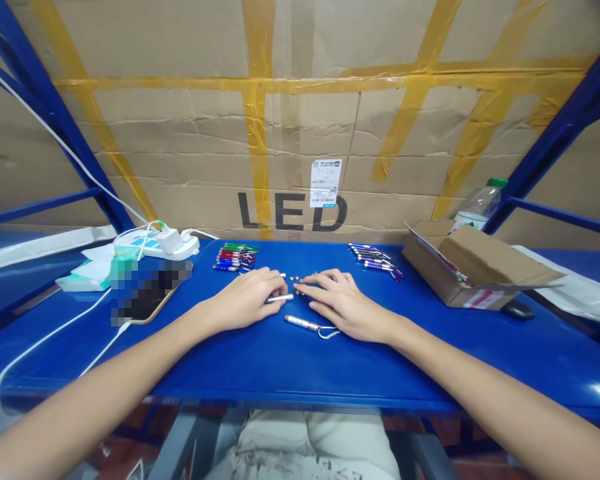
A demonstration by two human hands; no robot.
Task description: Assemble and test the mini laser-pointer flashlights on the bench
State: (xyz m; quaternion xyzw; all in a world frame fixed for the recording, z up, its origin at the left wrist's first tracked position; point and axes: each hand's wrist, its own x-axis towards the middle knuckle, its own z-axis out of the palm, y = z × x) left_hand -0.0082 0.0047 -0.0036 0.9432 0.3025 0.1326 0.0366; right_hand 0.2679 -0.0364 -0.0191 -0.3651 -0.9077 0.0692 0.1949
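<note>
My left hand rests low over the blue table, its curled fingers closed around a slim silver tube that points right. Facing it, my right hand has its fingers stretched out and slightly apart, tips down at the tabletop. Small round silver pieces, like button cells, lie between the two hands. Part of another silver piece shows just beyond my left fingers. Nearer to me, beside my right hand, lies a silver keychain flashlight with a metal clip. What is under my right fingertips is mostly hidden.
Green, red and blue keychain flashlights lie back left; purple and dark ones back right. An open cardboard box, a bottle and a dark object stand right. A phone, cables and a power strip lie left.
</note>
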